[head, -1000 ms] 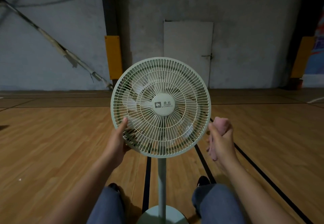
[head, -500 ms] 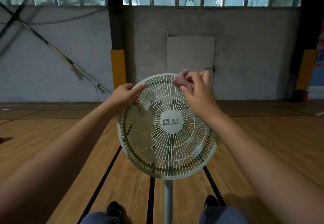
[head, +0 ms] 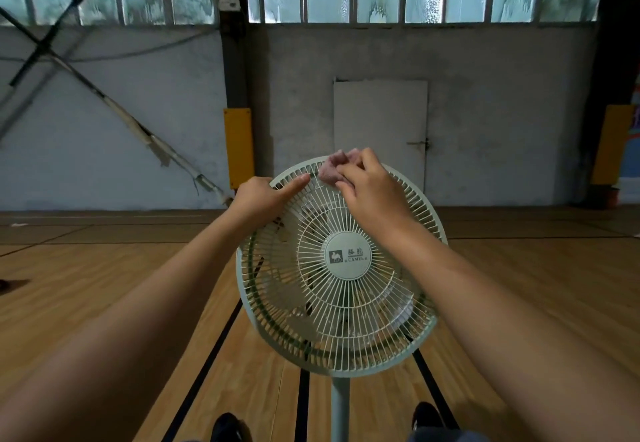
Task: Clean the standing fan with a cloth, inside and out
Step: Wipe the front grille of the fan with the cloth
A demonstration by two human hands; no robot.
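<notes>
Fan point(head: 348, 258) base cut off at bottom edge; blades blurred behind grille. Right hand point(head: 370, 187) pinches pink cloth point(head: 330, 168) on top rim, cloth half hidden. Left hand point(head: 263, 199) grips rim upper left, forefinger extended.

Cloth point(head: 331, 168) on fan point(head: 341, 268) top (door point(head: 380, 130) behind).
</notes>
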